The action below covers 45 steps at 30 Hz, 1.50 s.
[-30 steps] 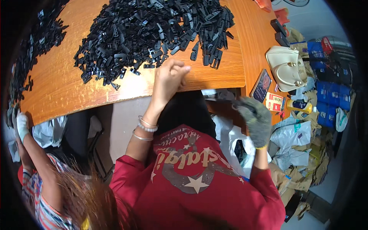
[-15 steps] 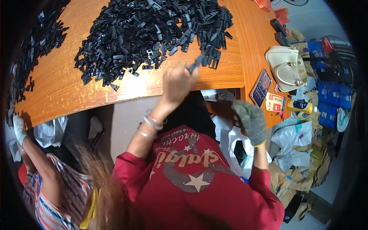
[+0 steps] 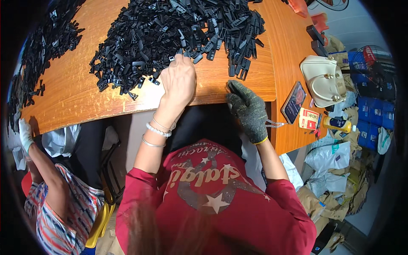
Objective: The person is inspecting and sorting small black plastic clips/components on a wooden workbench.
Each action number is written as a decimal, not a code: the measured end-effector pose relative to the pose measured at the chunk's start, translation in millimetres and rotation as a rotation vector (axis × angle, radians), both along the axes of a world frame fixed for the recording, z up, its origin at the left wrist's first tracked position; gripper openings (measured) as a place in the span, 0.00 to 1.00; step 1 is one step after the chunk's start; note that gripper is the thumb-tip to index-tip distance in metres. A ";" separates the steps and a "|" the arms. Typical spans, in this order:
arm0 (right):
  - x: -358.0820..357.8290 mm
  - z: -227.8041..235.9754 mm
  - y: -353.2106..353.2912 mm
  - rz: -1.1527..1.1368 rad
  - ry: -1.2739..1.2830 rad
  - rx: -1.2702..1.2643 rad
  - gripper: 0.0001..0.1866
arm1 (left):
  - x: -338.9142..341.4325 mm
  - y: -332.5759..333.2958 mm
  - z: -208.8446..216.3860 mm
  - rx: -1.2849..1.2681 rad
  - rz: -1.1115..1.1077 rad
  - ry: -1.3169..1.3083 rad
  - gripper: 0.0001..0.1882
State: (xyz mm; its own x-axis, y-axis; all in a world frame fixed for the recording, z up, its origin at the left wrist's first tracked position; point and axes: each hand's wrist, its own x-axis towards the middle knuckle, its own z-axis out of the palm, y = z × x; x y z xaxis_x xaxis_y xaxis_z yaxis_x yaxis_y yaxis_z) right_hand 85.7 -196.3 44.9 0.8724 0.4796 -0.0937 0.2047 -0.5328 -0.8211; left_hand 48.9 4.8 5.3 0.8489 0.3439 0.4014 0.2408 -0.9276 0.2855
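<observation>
My bare left hand (image 3: pixel 179 80), with bracelets on its wrist, reaches to the near edge of a big pile of small black plastic parts (image 3: pixel 144 46) on the wooden table. Its fingers are closed at the tips around a black plastic part (image 3: pixel 179 51), mostly hidden by the hand. A dark grey knitted glove covers my right hand (image 3: pixel 248 111), which is over the table's front edge, to the right of the left hand. Its fingers are partly bent and apart from the thumb, with nothing visible in them.
A phone (image 3: pixel 294 103), a cream handbag (image 3: pixel 325 80) and a yellow bottle (image 3: pixel 339 123) lie on the right-hand table (image 3: pixel 282 138). At the left, another person's gloved hand (image 3: pixel 25 132) is beside a second black pile (image 3: pixel 46 46). Bags and blue packages crowd the right side.
My left hand has moved left to the pile's edge; the black part it held up is no longer seen there. My gloved right hand has come left and up from beside the white bag.
</observation>
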 end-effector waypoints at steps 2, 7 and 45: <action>-0.3 -0.6 -3.8 -0.010 0.000 -0.037 0.16 | 4.6 -1.9 -3.0 0.016 -0.023 -0.016 0.03; -1.0 2.6 -6.9 0.056 -0.141 -0.061 0.16 | 6.2 -7.9 -1.1 0.008 -0.103 -0.034 0.04; 35.2 15.7 17.8 0.415 -0.350 -0.429 0.16 | -24.8 -26.7 -23.8 -0.775 -0.368 -0.210 0.09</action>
State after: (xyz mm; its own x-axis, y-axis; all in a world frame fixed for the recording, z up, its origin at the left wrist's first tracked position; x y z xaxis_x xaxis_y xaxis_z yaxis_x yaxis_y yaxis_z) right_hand 121.0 -178.5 60.5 0.6381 0.7639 -0.0961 0.6766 -0.6160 -0.4034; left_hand 24.1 -21.8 -18.5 0.8945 0.3034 0.3285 -0.1629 -0.4630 0.8712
